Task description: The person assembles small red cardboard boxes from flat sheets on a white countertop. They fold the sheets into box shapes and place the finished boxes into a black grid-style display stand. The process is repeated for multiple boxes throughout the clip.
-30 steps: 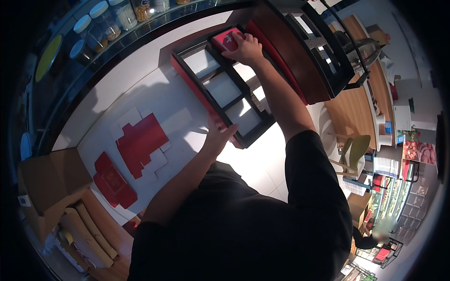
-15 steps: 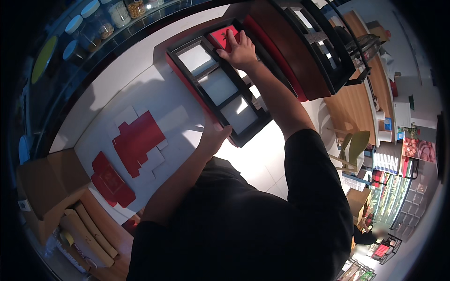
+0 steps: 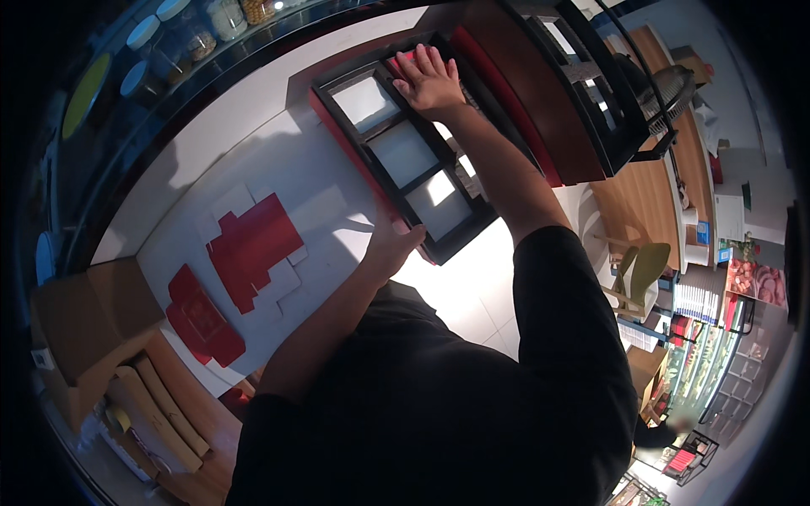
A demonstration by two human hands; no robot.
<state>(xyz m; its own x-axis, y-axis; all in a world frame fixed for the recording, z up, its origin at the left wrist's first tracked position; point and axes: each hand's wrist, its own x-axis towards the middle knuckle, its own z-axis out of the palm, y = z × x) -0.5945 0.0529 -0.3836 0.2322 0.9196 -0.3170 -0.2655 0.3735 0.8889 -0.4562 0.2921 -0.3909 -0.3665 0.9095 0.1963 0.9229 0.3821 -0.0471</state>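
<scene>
A red-sided gift box [image 3: 337, 131] lies open in front of me, a black divider splitting its inside into several pale compartments. My left hand [image 3: 395, 246] grips its near left corner, thumb over the black rim and the other fingers hidden below. At the far end, my right hand [image 3: 432, 84] lies flat with fingers spread, pressing on a small red piece [image 3: 407, 59] set in a compartment. Most of that piece is under the hand, so I cannot tell whether it is a card or a small box.
Flat red cardboard cutouts [image 3: 257, 244] lie on the white table [image 3: 333, 274] to the left. A brown carton [image 3: 89, 325] is at the lower left. Beyond the gift box stands a large dark red case [image 3: 557, 93]. Lidded jars [image 3: 160, 51] line a shelf at the upper left.
My right hand has flattened over the red piece and now covers more of it. The left hand keeps its grip on the corner. The whole view has shifted slightly.
</scene>
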